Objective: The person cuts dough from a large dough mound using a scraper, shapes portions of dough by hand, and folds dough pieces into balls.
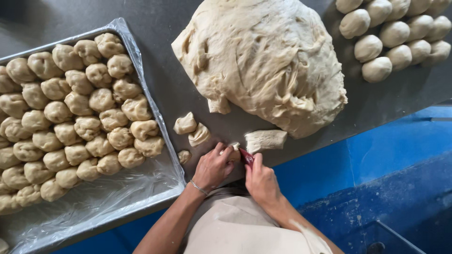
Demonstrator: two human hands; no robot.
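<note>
Beige apron (pixel 235 226), thin silver bracelet (pixel 198 187) on left wrist.

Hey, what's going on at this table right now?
A person is portioning dough. The left hand holds a small piece of dough at the table edge while the right hand works a red-handled tool against it. A big dough mass sits just beyond, with a few cut pieces beside it. A lined tray on the left is mostly filled with dough balls; smoother ones line the far right.
</note>
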